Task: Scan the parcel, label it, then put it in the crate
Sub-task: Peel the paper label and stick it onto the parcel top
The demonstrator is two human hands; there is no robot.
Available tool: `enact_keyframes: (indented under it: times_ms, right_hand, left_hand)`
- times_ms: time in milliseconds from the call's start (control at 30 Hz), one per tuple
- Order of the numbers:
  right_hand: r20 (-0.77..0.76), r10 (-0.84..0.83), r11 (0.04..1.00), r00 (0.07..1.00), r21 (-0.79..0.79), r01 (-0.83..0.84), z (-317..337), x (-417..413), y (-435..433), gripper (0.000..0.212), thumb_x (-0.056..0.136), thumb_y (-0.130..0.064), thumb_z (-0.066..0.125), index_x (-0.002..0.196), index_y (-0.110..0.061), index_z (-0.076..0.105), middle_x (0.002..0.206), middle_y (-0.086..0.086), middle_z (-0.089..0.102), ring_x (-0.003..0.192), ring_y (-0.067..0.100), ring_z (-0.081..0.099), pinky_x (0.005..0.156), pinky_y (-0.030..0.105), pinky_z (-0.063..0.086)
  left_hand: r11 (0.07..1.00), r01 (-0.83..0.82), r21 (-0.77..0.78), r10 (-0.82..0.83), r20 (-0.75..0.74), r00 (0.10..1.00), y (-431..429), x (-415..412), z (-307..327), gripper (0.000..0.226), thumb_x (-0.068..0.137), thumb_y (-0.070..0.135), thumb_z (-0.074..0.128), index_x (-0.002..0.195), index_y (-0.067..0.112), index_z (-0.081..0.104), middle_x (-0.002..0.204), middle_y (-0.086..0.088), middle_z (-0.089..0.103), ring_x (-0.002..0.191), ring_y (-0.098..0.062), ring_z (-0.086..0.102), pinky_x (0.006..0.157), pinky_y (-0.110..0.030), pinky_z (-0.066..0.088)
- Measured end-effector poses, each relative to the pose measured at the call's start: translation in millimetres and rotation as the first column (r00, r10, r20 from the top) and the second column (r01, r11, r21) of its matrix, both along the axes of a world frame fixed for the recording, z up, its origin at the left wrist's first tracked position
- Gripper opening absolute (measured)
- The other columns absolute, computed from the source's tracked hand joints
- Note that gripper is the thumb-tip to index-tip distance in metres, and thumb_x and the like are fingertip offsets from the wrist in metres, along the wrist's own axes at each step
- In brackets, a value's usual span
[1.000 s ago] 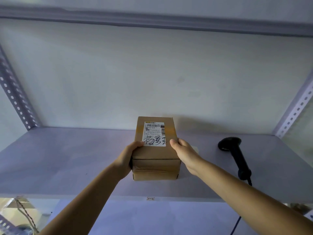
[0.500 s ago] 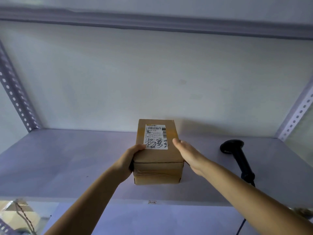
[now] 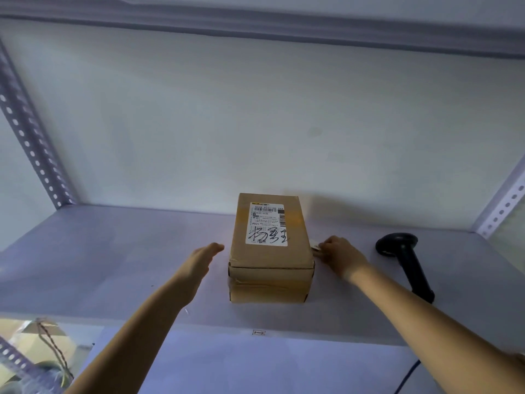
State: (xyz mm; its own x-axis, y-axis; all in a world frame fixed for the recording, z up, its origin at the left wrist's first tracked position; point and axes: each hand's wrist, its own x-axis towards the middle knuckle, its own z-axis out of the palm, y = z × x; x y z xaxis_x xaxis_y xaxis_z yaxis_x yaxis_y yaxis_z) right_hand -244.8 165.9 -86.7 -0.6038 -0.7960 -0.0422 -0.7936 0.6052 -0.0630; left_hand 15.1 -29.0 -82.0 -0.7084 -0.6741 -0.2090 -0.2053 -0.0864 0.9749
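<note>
Two hands beside one parcel (image 3: pixel 271 245), left hand (image 3: pixel 199 260) spread, one scanner (image 3: pixel 403 260)

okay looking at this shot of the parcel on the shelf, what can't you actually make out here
All in the head view:
- Crate: not in the frame.
- Small white item at the right hand: mostly hidden behind the parcel and the fingers; can't identify it.
- Shipping label: fine print too small to read.
- Scanner: its cable is cut off at the bottom edge.
- Below the shelf, lower left: blurred clutter.
</note>
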Motion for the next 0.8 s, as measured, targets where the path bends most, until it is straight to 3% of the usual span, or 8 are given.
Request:
enact_keyframes:
  times_ms: [133,233,300,433,667,800]
  right_hand:
    - [-0.209,0.047,0.998,0.977,0.040,-0.039,-6,5,-1,0.026,0.095,-0.012,0.048,0.118,-0.008,0.059,0.117,0.009,0.049,0.103,0.027,0.053,0.071,0.032,0.045]
    - [-0.287,0.049,0.996,0.957,0.085,-0.026,-9,11,-2,0.028,0.093,-0.002,0.047,0.120,-0.007,0.055,0.116,0.010,0.050,0.102,0.028,0.054,0.064,0.032,0.038]
    - [-0.307,0.054,0.995,0.950,0.100,-0.024,-12,14,-1,0.034,0.092,0.000,0.045,0.124,-0.009,0.052,0.119,0.011,0.051,0.106,0.029,0.055,0.066,0.032,0.042]
    - [-0.317,0.044,0.992,0.947,0.124,-0.004,-18,13,1,0.033,0.094,-0.004,0.041,0.124,-0.010,0.055,0.120,0.009,0.055,0.110,0.028,0.056,0.074,0.037,0.050]
    - [-0.341,0.038,0.994,0.939,0.108,-0.001,-18,7,0,0.025,0.095,-0.009,0.042,0.112,-0.010,0.060,0.107,0.007,0.063,0.096,0.028,0.063,0.063,0.033,0.040]
    - [-0.340,0.041,0.997,0.940,0.075,-0.016,-18,6,-1,0.020,0.094,-0.009,0.043,0.106,-0.008,0.059,0.102,0.008,0.063,0.091,0.028,0.063,0.061,0.033,0.040]
  left_hand:
    - [0.997,-0.076,-0.004,0.076,0.014,0.997,4,8,-11,0.027,0.099,0.026,0.041,0.118,0.010,0.052,0.140,-0.017,0.048,0.116,-0.023,0.046,0.098,-0.034,0.034]
    - [0.992,-0.127,0.027,0.127,0.015,0.992,2,8,-11,0.034,0.099,0.023,0.042,0.121,0.000,0.053,0.137,-0.020,0.050,0.124,-0.030,0.047,0.108,-0.040,0.034]
    - [0.989,-0.140,0.040,0.140,0.018,0.990,3,9,-9,0.037,0.099,0.022,0.041,0.124,-0.002,0.052,0.136,-0.020,0.050,0.127,-0.031,0.046,0.111,-0.042,0.032]
    - [0.992,-0.127,0.014,0.126,0.016,0.992,5,9,-9,0.023,0.098,0.023,0.043,0.112,0.008,0.055,0.132,-0.016,0.053,0.117,-0.024,0.048,0.101,-0.037,0.036]
    - [0.991,-0.132,-0.024,0.133,0.037,0.990,7,10,-10,0.032,0.098,0.022,0.042,0.121,0.003,0.056,0.128,-0.014,0.055,0.122,-0.028,0.048,0.102,-0.038,0.036]
    - [0.987,-0.145,-0.075,0.147,0.020,0.989,10,9,-8,0.033,0.099,0.019,0.043,0.124,0.002,0.057,0.124,-0.011,0.056,0.115,-0.025,0.049,0.096,-0.035,0.038]
